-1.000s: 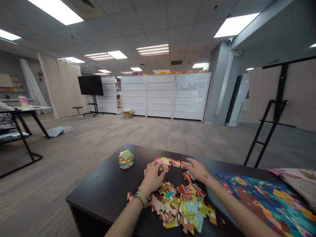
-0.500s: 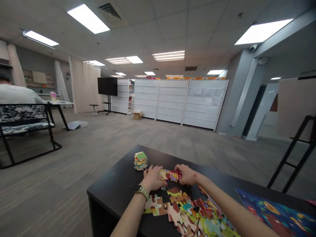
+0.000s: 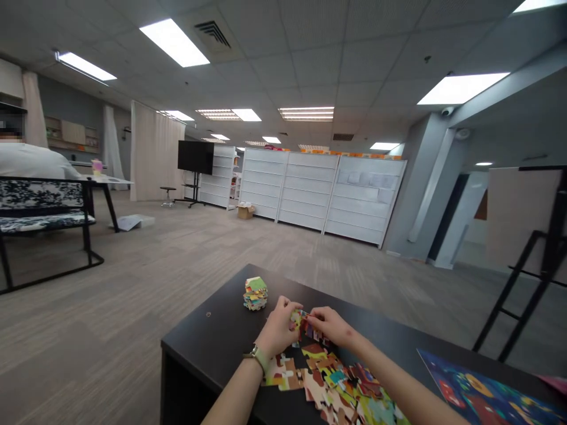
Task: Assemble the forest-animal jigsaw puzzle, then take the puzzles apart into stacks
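My left hand (image 3: 279, 326), with a watch on the wrist, is closed around some joined jigsaw pieces (image 3: 296, 319), colored yellow-green. From the other side, my right hand (image 3: 330, 326) pinches the same pieces at their right end, its fingertips close to those of my left. Darker purple and red pieces (image 3: 315, 334) show just under my right fingers. Nearer to me, a loose heap of jigsaw pieces (image 3: 339, 389) spreads between my forearms. Behind my left hand, a stack of jigsaw pieces (image 3: 256, 295) stands with a green one on top.
The black table (image 3: 212, 336) ends in a corner at the left. A dark blue picture sheet (image 3: 482, 383) lies to the right. Farther off are a person in a white top (image 3: 35, 160) by a chair (image 3: 44, 203), white shelving (image 3: 305, 189) and a black stand (image 3: 518, 295).
My hands have drawn closer together and lifted the jigsaw pieces, which lay flatter between them before. The view has tilted slightly upward.
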The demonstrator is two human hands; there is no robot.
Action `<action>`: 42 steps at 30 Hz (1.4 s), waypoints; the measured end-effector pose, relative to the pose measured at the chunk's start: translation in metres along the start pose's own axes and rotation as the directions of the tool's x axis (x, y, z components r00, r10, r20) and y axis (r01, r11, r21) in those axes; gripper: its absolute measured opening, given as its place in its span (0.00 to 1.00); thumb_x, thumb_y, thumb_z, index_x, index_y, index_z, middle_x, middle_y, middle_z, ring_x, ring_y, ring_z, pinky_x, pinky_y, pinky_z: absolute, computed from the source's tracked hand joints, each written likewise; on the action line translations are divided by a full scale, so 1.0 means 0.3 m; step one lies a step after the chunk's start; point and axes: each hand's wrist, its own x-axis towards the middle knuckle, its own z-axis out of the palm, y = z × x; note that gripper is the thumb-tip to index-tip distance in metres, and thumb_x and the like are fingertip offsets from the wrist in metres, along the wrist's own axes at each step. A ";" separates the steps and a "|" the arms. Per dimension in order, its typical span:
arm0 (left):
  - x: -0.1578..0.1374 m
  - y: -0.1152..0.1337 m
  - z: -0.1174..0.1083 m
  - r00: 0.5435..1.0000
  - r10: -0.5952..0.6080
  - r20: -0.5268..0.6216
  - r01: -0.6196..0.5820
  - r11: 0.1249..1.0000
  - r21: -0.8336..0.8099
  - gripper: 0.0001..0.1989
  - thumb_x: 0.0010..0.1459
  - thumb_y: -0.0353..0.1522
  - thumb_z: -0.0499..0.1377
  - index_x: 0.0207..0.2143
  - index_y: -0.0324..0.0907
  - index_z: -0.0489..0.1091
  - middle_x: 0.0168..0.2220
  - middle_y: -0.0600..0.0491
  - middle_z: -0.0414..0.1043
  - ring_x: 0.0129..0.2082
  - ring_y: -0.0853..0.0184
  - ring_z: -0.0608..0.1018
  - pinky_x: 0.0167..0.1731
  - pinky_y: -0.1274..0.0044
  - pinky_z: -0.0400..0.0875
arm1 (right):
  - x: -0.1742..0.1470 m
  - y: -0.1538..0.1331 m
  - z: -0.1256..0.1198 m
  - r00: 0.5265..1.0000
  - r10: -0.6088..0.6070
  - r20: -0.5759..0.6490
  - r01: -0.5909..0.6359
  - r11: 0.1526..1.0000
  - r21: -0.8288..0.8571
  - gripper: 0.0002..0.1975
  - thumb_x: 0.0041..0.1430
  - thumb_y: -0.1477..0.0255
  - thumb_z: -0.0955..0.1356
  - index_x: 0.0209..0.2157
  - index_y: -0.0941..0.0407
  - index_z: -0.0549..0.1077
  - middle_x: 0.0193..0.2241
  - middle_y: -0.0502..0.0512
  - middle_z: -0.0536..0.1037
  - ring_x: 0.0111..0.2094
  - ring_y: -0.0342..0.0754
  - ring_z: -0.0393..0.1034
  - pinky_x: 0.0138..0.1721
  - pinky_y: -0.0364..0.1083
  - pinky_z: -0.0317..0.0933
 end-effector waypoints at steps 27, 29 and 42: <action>-0.185 0.088 -0.054 0.918 -0.189 0.349 -0.013 0.864 0.503 0.57 0.42 0.62 0.63 0.69 0.47 0.54 0.71 0.39 0.44 0.69 0.34 0.43 0.63 0.47 0.42 | -0.574 0.024 -0.044 0.981 0.191 0.041 -0.174 0.949 -0.264 0.45 0.53 0.41 0.66 0.68 0.44 0.55 0.71 0.59 0.48 0.71 0.67 0.35 0.66 0.69 0.33; -0.208 0.085 -0.058 0.927 -0.156 0.342 -0.051 0.850 0.525 0.48 0.51 0.60 0.58 0.69 0.49 0.54 0.71 0.43 0.46 0.70 0.39 0.45 0.64 0.51 0.44 | -0.563 0.018 -0.026 0.985 0.174 -0.001 -0.166 0.940 -0.299 0.39 0.58 0.43 0.63 0.66 0.44 0.58 0.69 0.60 0.55 0.70 0.67 0.41 0.65 0.69 0.36; -0.209 0.177 0.044 0.883 0.025 0.468 -0.218 0.906 0.363 0.56 0.44 0.58 0.66 0.70 0.56 0.44 0.72 0.47 0.39 0.70 0.41 0.45 0.64 0.48 0.42 | -0.387 -0.008 0.040 0.953 -0.148 -0.266 0.122 0.986 -0.111 0.18 0.68 0.57 0.61 0.50 0.51 0.73 0.47 0.57 0.76 0.48 0.53 0.71 0.50 0.52 0.62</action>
